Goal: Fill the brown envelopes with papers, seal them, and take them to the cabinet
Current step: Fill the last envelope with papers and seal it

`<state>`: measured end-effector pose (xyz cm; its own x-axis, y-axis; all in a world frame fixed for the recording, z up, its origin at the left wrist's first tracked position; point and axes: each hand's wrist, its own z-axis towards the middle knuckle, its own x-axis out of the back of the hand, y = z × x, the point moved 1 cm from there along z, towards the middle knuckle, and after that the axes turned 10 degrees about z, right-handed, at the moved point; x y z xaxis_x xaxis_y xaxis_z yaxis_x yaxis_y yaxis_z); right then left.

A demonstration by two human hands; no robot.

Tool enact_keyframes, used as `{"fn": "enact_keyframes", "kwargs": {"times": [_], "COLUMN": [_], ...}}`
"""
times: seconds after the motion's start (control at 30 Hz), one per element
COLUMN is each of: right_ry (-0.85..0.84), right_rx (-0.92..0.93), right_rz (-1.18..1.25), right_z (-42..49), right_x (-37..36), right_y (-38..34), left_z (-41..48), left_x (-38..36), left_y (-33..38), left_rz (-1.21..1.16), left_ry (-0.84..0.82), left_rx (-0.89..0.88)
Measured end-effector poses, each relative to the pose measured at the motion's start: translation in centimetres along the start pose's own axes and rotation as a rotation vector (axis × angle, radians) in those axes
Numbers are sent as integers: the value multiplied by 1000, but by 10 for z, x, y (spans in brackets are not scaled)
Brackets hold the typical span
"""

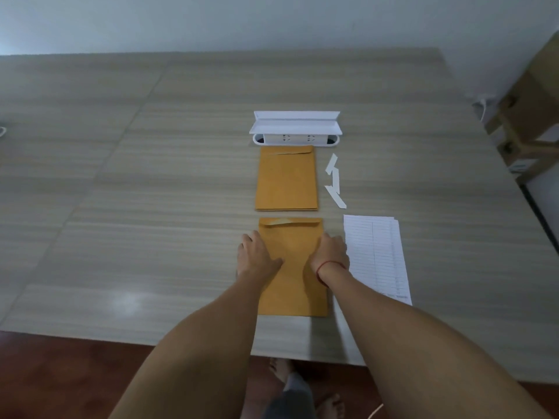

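Brown envelope [295,294] lies lower centre on the table [121,207], flap end away. Left hand [258,255] presses flat on its left edge, fingers straight. Right hand [331,252] rests on its right edge; grip unclear. Lined papers [376,255] just right. Envelope stack [286,179] above, white paper strips [334,179] beside it.

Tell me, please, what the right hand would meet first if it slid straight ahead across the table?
Most likely the white paper strips, after a stretch of bare table. The right hand rests at the right edge of the near envelope, pointing away from the person; depth is uncertain.
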<state>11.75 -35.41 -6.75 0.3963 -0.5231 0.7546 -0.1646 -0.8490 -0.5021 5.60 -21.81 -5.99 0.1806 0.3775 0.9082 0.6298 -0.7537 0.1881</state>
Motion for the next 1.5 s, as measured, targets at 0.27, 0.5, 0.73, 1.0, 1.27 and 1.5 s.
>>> {"fn": "enact_keyframes", "kwargs": {"times": [0.27,0.5,0.73,1.0,1.27,1.5], "right_ry": [-133,-197,-207,-44,75,99], "right_rx": [108,108,113,135,-252,-449], "right_rz": [2,-61,-108,55,129,467], "right_z": [32,49,54,54,32,28], "right_x": [6,9,11,56,103,98], "right_y": [-8,-22,-22,11,99,129], "left_z": [27,56,62,43,-8,-20], "left_x": [0,10,14,19,-19,-43], "left_y": [13,15,18,65,137,164], "left_rz": [-5,30,82,-33,-283,-477], "left_ry": [-165,-255,-266,-181,-356,-417], "left_rx": [-102,-71,-86,-169,-144,-1]}}
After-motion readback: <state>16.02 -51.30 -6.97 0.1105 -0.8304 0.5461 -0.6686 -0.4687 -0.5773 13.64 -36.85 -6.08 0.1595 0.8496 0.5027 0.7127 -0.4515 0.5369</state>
